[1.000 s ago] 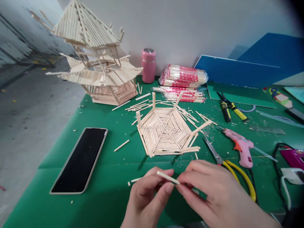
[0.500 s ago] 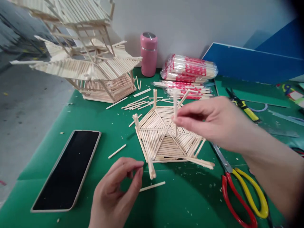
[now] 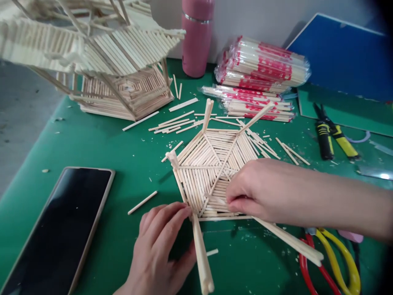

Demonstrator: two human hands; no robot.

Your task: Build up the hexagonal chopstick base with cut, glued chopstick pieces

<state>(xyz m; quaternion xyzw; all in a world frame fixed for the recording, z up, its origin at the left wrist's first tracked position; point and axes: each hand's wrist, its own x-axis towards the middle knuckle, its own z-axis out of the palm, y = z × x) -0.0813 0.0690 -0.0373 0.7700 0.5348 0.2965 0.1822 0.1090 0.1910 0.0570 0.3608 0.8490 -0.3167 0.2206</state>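
Note:
A six-sided base (image 3: 196,176) made of thin wooden sticks lies on the table, with bundled stick posts rising or leaning outward at its corners. My left hand (image 3: 167,241) is closed at the front left corner, fingertips against the base's edge, its thumb partly hidden by the leaning corner post (image 3: 202,258). Over the front part of the base, my right hand (image 3: 254,188) pinches a short wooden stick (image 3: 215,199), held low and nearly level. The stick is blurred, and whether it touches the base I cannot tell.
Left of the base lies a phone (image 3: 61,229). Behind stand a stick pavilion model (image 3: 123,94), a pink flask (image 3: 198,41) and wrapped chopstick packs (image 3: 264,69). Cut sticks (image 3: 175,123) are scattered around. Pliers (image 3: 334,135) and red-yellow-handled scissors (image 3: 344,262) lie at right.
My right hand has come down toward the base's front, tilting its stick from upright to nearly level. My left hand has moved to the front left corner. The camera view has moved closer.

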